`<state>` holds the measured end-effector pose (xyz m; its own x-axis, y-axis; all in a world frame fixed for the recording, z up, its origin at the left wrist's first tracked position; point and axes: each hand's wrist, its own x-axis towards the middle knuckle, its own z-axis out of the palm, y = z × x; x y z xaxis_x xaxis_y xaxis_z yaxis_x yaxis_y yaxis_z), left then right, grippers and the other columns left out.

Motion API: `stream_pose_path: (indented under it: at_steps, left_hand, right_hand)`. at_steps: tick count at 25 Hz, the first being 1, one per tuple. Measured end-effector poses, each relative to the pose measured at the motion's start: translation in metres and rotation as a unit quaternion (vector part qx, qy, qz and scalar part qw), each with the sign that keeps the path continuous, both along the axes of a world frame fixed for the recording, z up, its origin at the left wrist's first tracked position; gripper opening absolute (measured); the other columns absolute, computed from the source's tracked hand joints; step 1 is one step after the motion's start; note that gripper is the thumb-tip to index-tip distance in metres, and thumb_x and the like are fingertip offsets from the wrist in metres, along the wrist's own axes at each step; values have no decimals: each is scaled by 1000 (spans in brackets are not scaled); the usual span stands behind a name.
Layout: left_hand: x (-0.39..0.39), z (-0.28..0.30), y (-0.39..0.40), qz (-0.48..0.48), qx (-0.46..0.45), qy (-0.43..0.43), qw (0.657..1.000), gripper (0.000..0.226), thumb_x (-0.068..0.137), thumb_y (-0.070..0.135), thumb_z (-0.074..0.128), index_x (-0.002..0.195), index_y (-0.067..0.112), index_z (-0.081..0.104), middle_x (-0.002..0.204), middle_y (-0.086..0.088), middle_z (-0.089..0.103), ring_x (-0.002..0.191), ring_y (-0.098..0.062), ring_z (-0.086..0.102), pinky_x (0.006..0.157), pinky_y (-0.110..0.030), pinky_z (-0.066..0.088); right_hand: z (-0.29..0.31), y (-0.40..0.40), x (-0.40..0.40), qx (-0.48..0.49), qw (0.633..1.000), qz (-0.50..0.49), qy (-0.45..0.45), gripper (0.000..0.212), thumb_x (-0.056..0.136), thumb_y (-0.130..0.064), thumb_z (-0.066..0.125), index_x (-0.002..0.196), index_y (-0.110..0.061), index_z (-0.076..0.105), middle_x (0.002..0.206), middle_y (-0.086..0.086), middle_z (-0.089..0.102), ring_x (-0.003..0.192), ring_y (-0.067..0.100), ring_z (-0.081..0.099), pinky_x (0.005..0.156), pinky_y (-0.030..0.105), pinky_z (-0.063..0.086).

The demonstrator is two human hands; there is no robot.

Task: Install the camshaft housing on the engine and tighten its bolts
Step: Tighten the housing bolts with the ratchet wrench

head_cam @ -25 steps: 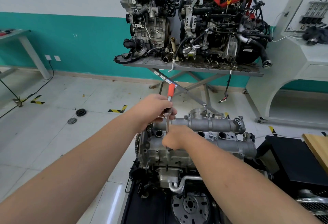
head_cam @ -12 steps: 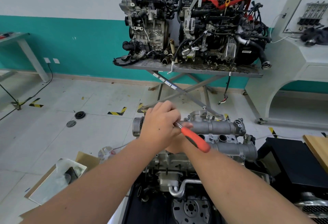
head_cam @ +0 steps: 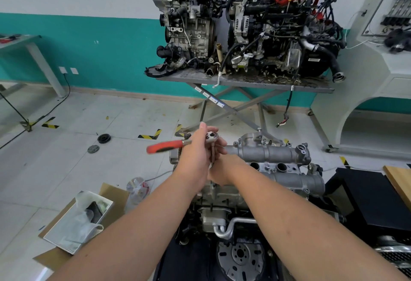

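The grey camshaft housing [head_cam: 273, 156] lies on top of the engine [head_cam: 224, 196] below me, with bolts and round holes along it. My left hand [head_cam: 195, 154] grips the head of a ratchet wrench [head_cam: 171, 146]; its orange handle points left and its extension bar runs straight down. My right hand [head_cam: 222, 169] is curled round the lower end of the bar at the housing's left end. The socket and the bolt under it are hidden by my hands.
A metal table [head_cam: 244, 80] with two other engines stands against the teal wall ahead. An open cardboard box [head_cam: 77, 220] with plastic bags lies on the floor at left. A black cabinet [head_cam: 369, 194] and a wooden board [head_cam: 400, 180] are at right.
The orange handle has swung round, from pointing away one second ago, to the near right, to the left now. My right hand stays low on the bar.
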<state>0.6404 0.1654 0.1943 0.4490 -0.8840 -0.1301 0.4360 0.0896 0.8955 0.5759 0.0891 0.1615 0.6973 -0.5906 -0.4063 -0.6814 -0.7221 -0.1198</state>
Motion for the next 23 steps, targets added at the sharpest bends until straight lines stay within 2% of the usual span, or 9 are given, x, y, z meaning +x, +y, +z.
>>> stream_pose_path:
  at_steps: [3,5,7,9,11,15,19,21,23]
  left_hand:
    - [12,11,-4,-25,73,24,997,26,102,38,50,99,13,57,66,-5,65,64,-24,68,73,-38,49]
    - [17,20,-7,-42,120,-50,991,25,102,35,48,94,12,55,66,-4,67,70,-26,73,82,-43,54]
    - [22,30,-8,-71,156,-137,976,24,101,33,46,95,11,54,70,-6,70,76,-26,75,87,-47,57]
    - [27,41,-7,-114,193,-228,948,21,99,29,45,100,10,55,74,-8,73,70,-20,74,80,-39,59]
    - [30,52,-8,-162,228,-359,891,24,98,25,41,100,7,57,74,-5,75,60,-13,67,65,-30,51]
    - [25,65,-19,-213,225,-643,700,24,103,24,37,89,13,52,77,-3,64,55,-12,51,53,-30,35]
    - [19,50,-21,-157,145,-840,499,32,103,47,39,92,20,52,83,3,50,68,-14,47,54,-27,29]
    - [21,33,-16,-77,43,-882,463,38,97,53,46,87,20,61,89,2,52,80,-18,51,62,-30,28]
    - [25,18,-8,20,-67,-870,488,41,89,51,53,74,15,66,90,-2,60,81,-25,56,63,-32,30]
  right_hand:
    - [5,6,-1,18,999,-40,-23,12,88,-19,45,84,-15,55,74,1,56,68,19,53,65,34,46]
    - [6,5,-3,44,996,-67,-30,8,85,-18,48,76,-18,47,74,0,54,70,19,55,63,33,46]
    - [10,5,-4,63,994,-85,-28,2,82,-17,48,83,-17,46,78,0,53,79,24,58,67,35,50]
    - [9,7,-4,61,995,-77,-24,12,84,-18,47,96,-18,49,82,0,51,85,26,56,72,36,49]
    - [9,9,-3,55,996,-75,-18,13,87,-19,47,100,-18,49,87,0,50,91,26,54,76,35,46]
    - [7,7,-7,57,993,-97,-44,22,86,-22,52,108,-17,53,111,6,59,109,30,56,81,35,44]
    - [1,7,-7,50,994,-89,-35,4,86,-21,51,87,-18,48,87,1,53,94,26,56,71,35,43]
    - [3,2,-14,12,998,-49,-32,8,87,-19,48,80,-15,46,85,1,53,84,22,51,64,34,38]
    - [9,7,-5,-2,998,-37,-57,10,90,-16,46,81,-16,52,96,6,62,79,18,50,62,32,38]
